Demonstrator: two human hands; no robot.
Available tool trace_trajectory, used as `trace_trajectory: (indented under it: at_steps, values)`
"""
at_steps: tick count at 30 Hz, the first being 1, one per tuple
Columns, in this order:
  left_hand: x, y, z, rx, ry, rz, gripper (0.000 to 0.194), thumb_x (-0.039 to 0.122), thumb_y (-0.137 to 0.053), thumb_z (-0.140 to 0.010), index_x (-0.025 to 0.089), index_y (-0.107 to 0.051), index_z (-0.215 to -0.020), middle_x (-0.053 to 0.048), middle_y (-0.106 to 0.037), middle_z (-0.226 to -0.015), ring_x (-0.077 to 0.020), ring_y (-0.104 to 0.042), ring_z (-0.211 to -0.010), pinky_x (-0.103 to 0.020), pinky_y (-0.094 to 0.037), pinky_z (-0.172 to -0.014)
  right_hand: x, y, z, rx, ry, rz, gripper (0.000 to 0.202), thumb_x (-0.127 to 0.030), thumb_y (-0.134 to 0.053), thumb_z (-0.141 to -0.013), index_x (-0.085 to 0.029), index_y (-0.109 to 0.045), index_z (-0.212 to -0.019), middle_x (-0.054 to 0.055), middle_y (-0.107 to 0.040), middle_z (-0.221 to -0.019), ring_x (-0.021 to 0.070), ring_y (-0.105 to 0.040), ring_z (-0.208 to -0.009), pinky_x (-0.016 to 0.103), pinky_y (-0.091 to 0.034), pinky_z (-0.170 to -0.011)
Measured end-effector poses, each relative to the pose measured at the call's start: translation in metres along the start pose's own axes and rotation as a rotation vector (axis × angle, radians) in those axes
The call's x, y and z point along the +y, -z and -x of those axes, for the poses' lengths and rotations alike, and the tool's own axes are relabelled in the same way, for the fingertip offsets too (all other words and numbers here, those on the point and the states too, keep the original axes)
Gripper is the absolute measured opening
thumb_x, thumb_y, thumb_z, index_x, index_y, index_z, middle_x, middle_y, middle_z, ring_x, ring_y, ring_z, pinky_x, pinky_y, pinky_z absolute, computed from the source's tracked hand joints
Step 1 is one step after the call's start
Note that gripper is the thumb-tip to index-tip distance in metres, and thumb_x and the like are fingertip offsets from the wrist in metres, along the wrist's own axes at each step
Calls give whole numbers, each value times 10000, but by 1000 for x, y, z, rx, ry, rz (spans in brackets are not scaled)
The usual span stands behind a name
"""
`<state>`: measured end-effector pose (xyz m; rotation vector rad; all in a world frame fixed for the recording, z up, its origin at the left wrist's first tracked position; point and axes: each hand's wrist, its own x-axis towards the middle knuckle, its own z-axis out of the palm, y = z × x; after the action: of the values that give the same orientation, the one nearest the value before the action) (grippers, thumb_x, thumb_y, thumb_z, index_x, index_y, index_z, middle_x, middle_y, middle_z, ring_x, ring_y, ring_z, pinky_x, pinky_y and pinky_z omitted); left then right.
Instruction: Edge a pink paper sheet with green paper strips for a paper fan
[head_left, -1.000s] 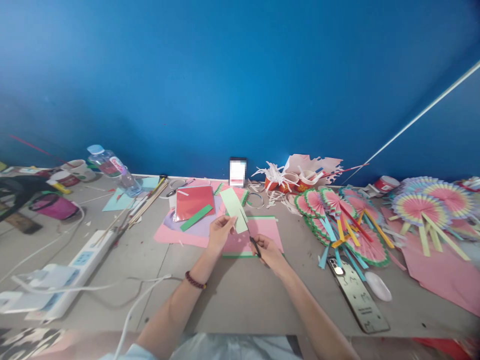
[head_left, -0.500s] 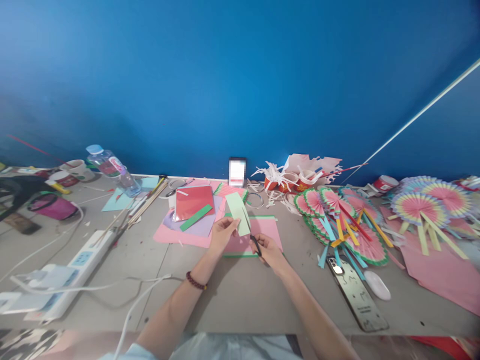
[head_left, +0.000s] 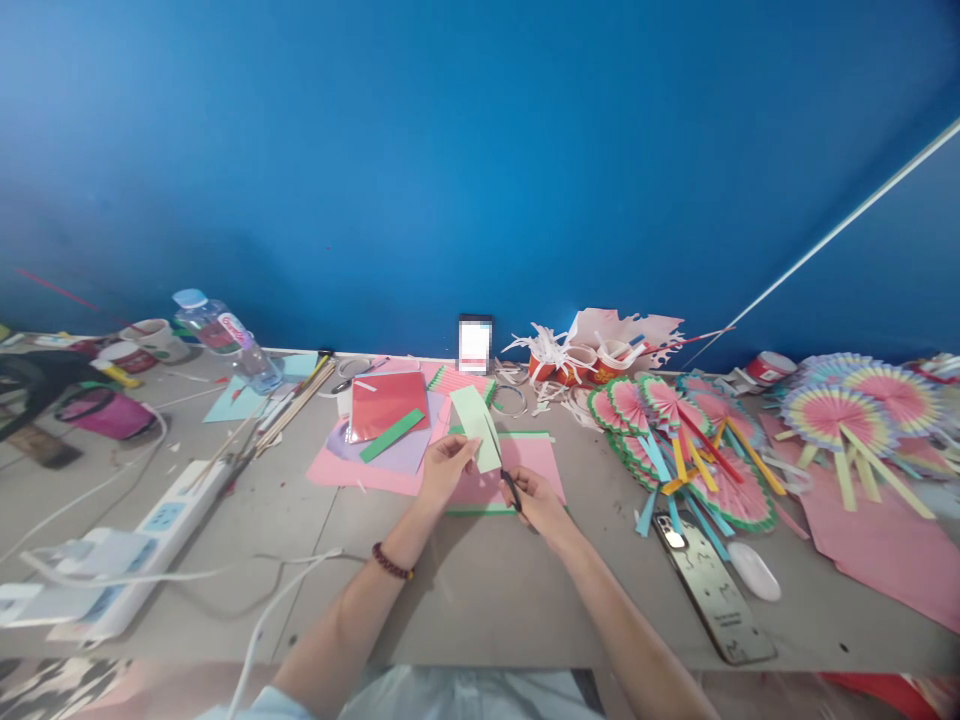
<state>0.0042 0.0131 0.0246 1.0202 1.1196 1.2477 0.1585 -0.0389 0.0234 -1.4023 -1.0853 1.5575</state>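
Observation:
My left hand (head_left: 448, 466) pinches a pale green strip of paper (head_left: 471, 418) by its left edge, holding it tilted above the table. In my right hand (head_left: 536, 500) is a pair of scissors with dark handles (head_left: 511, 488); its blades lie along the paper's right side, where a thin sliver curves off. Beneath both hands lies a pink paper sheet (head_left: 538, 462) with green edges. To the left, a dark green strip (head_left: 391, 435) rests on a red square packet (head_left: 375, 400), over purple and pink sheets.
Pleated paper fans (head_left: 720, 440) with coloured strips pile up at right, near a phone (head_left: 712, 590) and a white mouse-shaped case (head_left: 754, 571). A power strip (head_left: 161, 545) with cables, a tilted bottle (head_left: 225, 335) and sticks (head_left: 296, 405) lie left. Paper cups (head_left: 576, 364) stand against the blue wall.

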Motion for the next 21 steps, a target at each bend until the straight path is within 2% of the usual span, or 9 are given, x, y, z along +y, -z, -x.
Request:
trace_trajectory:
  at_steps: [8,12,14,17,19,21]
  values:
    - [0,0,0,-5,8,9,353,470,-736,-611,177,-547,-555,48,-497,-389,-74,-419,-355,-206,-295,-403,-1,-1,1,19,1,20,408,-532,-683,-614,-199,-454,-672,-78,-462,-502,29,-259,-360,185,-158,-345]
    - [-1,3,-2,-58,-5,25,327,458,-724,-625,167,-573,-617,53,-490,-423,-70,-405,-363,-208,-272,-405,0,-1,1,18,-4,0,407,-517,-695,-603,-198,-448,-656,-72,-466,-499,29,-267,-360,187,-151,-345]
    - [1,4,-3,-97,-26,36,323,445,-726,-626,156,-616,-718,31,-552,-513,-71,-419,-400,-208,-284,-417,1,-1,1,0,-8,1,395,-509,-690,-612,-196,-455,-664,-70,-478,-511,27,-274,-361,184,-158,-348]
    - [5,4,-2,-120,-55,71,411,411,-745,-621,150,-629,-916,-34,-655,-761,-111,-533,-573,-205,-357,-485,1,-1,2,-23,3,18,354,-492,-660,-651,-194,-471,-681,-66,-484,-518,29,-282,-361,188,-160,-352]
    - [6,4,-1,-93,-62,104,446,411,-742,-633,152,-620,-976,-59,-663,-876,-138,-573,-681,-210,-401,-540,0,-2,3,-39,5,32,322,-470,-641,-671,-195,-476,-689,-67,-485,-516,30,-280,-355,194,-159,-354]
    - [5,4,-1,-42,-58,131,418,431,-719,-664,148,-633,-959,-59,-661,-870,-137,-574,-681,-220,-424,-566,-2,-3,5,-54,2,41,300,-449,-635,-675,-194,-477,-687,-69,-487,-516,27,-274,-348,196,-158,-355]
